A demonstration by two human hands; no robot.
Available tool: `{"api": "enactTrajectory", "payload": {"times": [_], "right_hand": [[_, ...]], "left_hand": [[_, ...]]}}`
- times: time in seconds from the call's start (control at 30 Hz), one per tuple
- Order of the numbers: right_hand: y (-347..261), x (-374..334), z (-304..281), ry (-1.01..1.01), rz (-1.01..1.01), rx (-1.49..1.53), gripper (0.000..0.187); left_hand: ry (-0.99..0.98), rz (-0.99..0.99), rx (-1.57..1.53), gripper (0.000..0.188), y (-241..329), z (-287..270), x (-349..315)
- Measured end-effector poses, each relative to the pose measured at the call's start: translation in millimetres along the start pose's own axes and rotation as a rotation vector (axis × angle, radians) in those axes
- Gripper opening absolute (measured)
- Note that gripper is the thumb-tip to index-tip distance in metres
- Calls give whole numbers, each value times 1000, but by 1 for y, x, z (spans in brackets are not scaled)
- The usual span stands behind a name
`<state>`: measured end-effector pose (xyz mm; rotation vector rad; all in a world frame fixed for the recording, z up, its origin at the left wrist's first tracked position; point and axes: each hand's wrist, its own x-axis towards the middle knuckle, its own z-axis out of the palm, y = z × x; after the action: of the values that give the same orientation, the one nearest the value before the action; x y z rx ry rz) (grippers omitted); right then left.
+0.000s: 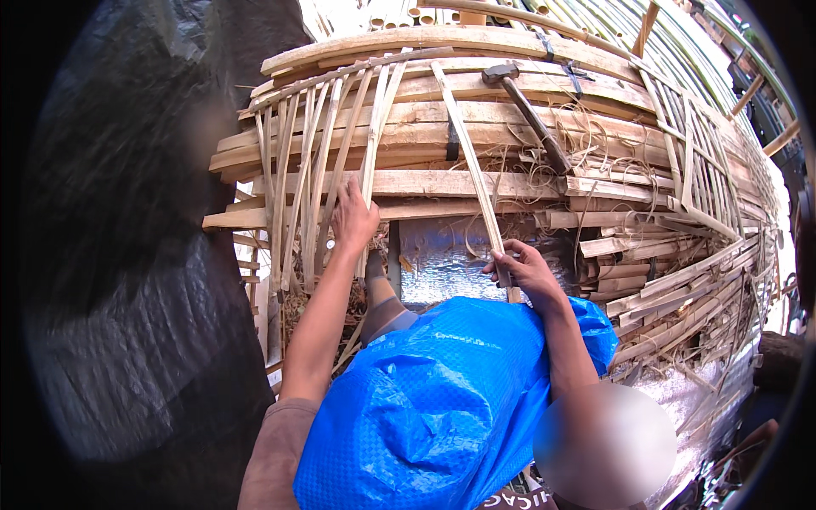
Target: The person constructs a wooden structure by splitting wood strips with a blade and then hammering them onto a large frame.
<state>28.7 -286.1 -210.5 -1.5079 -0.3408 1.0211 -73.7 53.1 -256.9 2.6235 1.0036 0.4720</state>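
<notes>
A long, pale bamboo strip slants from the far wood down toward me, its near end pinched between the thumb and fingers of my right hand. My left hand is closed at the lower part of another bamboo strip, its fingertips partly hidden among the strips. Beside it, several thin strips hang side by side over the stacked lengths, their upper ends lying along a cross strip. A blue woven plastic sheet covers my lap.
A hammer with a dark wooden handle lies across the stacked wood lengths. Black sheeting hangs at the left. Split bamboo bundles and curled shavings lie at the right. Silvery sheeting shows below the stack.
</notes>
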Motion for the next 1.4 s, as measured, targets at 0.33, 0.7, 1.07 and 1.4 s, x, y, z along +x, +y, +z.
{"api": "enactTrajectory", "payload": {"times": [0.33, 0.7, 1.07, 1.4], "right_hand": [[-6, 29, 23, -31, 90, -38, 28], [-4, 49, 27, -37, 97, -55, 28], [-3, 37, 33, -7, 74, -81, 35], [7, 11, 42, -89, 185, -76, 33]], "left_hand": [[-101, -31, -375, 52, 17, -12, -14], [-56, -49, -406, 53, 23, -9, -17], [-119, 26, -443, 51, 16, -33, -68], [-115, 42, -491, 50, 15, -23, -100]]}}
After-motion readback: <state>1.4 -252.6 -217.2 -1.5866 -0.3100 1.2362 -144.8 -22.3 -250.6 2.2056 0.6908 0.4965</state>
